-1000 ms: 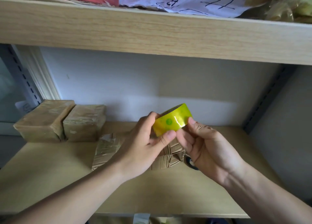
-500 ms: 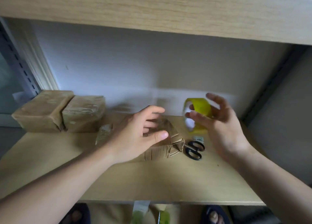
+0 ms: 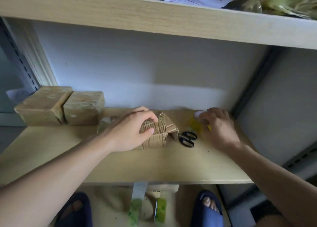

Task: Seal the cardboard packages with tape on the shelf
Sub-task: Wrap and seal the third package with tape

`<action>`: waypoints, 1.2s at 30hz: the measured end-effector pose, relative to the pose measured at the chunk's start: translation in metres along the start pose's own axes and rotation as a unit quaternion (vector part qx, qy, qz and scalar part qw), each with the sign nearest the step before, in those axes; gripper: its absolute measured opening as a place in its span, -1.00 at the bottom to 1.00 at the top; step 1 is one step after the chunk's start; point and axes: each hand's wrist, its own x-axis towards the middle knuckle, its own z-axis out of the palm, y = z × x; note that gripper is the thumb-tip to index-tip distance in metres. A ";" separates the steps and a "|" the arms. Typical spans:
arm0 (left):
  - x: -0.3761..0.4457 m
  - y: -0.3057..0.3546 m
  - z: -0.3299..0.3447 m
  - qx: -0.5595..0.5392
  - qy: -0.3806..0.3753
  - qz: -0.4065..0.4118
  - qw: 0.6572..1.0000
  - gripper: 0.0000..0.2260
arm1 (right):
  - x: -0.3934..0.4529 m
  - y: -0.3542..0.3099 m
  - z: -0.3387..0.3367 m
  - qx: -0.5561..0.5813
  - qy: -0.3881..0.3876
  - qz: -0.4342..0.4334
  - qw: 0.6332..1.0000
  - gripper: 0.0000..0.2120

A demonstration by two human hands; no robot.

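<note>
Wooden shelf (image 3: 120,165), three cardboard packages (image 3: 159,132), scissors (image 3: 188,139), yellow tape (image 3: 196,125)

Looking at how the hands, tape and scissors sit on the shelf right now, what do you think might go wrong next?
1. The scissors lie right beside the cardboard package that the left hand grips; turning the package may knock them toward the shelf edge, above the sandalled feet.
2. The yellow tape roll under the right hand is blurred; it might roll off if set down on edge.
3. One package flap looks loose, so tape may seal it crooked.

No legible text anywhere
</note>
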 end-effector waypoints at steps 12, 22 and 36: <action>-0.038 0.019 0.010 -0.018 -0.084 0.001 0.996 -0.89 | -0.117 -0.108 -0.019 0.344 -0.226 0.130 0.902 -0.86; -0.042 0.031 0.014 -0.046 -0.101 0.007 0.994 -0.90 | -0.156 -0.092 0.038 0.476 -0.338 0.419 0.695 -0.65; -0.027 0.032 0.020 -0.031 -0.160 0.010 0.987 -0.84 | -0.167 -0.125 0.005 0.527 -0.264 0.307 0.747 -0.77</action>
